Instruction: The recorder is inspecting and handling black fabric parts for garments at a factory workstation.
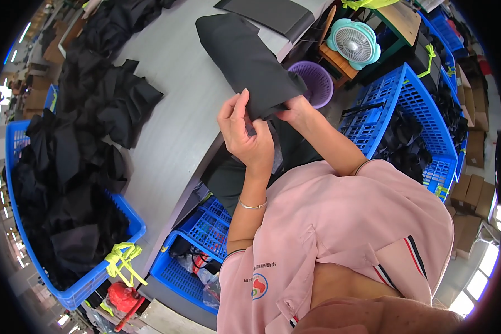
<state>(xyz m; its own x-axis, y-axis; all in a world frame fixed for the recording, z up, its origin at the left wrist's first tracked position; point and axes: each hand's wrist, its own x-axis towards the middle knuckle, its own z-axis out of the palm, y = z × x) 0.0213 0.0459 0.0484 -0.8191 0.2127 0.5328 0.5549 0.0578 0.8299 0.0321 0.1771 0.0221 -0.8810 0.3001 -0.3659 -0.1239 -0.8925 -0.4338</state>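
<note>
A long folded piece of black fabric (250,61), tube-like with a rounded far end, reaches from my hands out over the table. My left hand (246,132), with a thin bangle at the wrist, pinches its near edge between thumb and forefinger; the other fingers point upward. At the same near end, my right hand (293,109) grips the fabric from the right, its fingertips hidden under or inside the cloth. A loose heap of black fabric pieces (111,94) lies along the table's left side.
The grey table (178,106) bears a flat black panel (270,15) at its far edge. Blue crates (67,295) of black fabric stand left and right (392,106). Beyond the table are a purple basket (316,83) and a turquoise fan (354,43). Another blue crate (178,278) sits below.
</note>
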